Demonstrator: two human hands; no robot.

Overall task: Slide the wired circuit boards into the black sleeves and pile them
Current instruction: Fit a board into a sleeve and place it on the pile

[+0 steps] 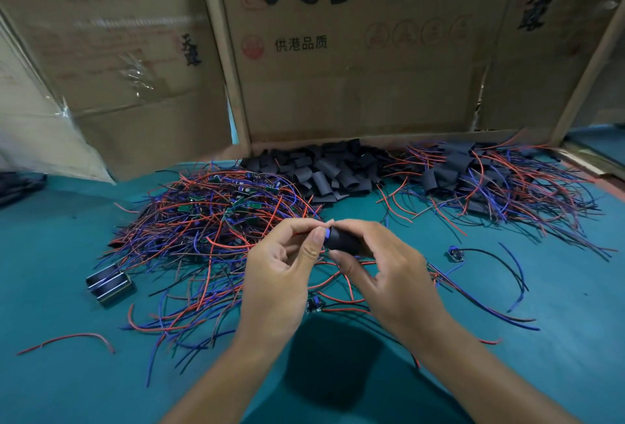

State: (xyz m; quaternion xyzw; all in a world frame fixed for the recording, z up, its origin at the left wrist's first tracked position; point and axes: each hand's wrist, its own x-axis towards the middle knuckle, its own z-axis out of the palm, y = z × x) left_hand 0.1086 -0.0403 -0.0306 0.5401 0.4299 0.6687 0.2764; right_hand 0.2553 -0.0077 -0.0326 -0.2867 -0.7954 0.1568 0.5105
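Over the table's middle, my right hand (382, 264) grips a black sleeve (341, 240) between thumb and fingers. My left hand (284, 268) pinches a circuit board (326, 233) at the sleeve's left mouth; only a blue part of it shows. A big heap of unsleeved wired boards (216, 217) with red, blue and black wires lies to the left. Empty black sleeves (324, 170) are heaped at the back centre. Sleeved boards with trailing wires (483, 180) are piled at the back right.
Two loose wired boards lie near my hands, one (455, 253) to the right and one (313, 306) below. A small black box-like part (108, 283) sits at the left. Cardboard boxes (355, 51) wall off the back of the green table (67, 373). A stray red wire (71, 339) lies front left.
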